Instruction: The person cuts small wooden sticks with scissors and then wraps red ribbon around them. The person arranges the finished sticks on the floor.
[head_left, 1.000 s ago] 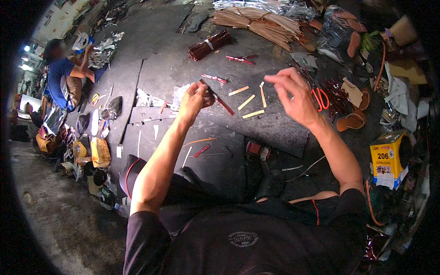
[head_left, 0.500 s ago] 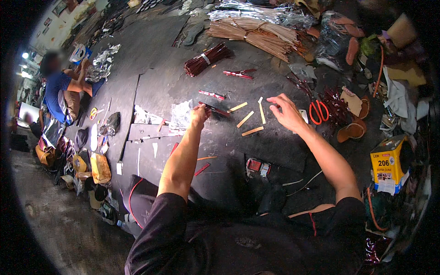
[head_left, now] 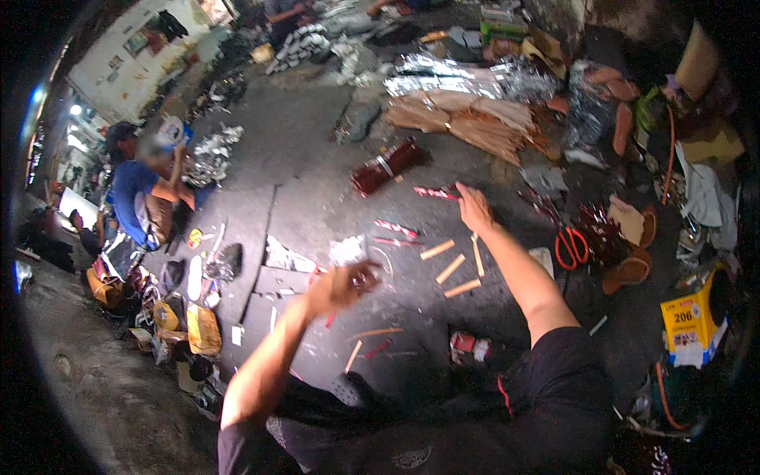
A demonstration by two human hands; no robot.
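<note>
My right hand [head_left: 476, 212] reaches forward, its fingers closed at the right end of a small bundle of thin dark red strips [head_left: 435, 192] on the dark floor. Blurred by motion, my left hand [head_left: 340, 290] is nearer to me with its fingers curled. Something dark red and shiny shows at its fingertips, too smeared to make out. Between the hands lie a dark red piece with pale marks [head_left: 396, 229] and a thin red strip [head_left: 398, 242]. Several short yellowish strips [head_left: 450, 269] are spread below my right hand.
A tied dark red bundle [head_left: 388, 166] lies farther off, before tan strips [head_left: 463, 123] and silvery strips [head_left: 467, 75]. Orange-handled scissors [head_left: 571, 248] lie at right, near a yellow can [head_left: 690, 324]. At left a person in blue [head_left: 134, 194] sits. A red-and-white packet [head_left: 469, 346] is near my body.
My right hand has gone from open above the yellowish strips to the small red bundle. My left hand has left the thin red strip and drawn back toward me. The view has tilted up.
</note>
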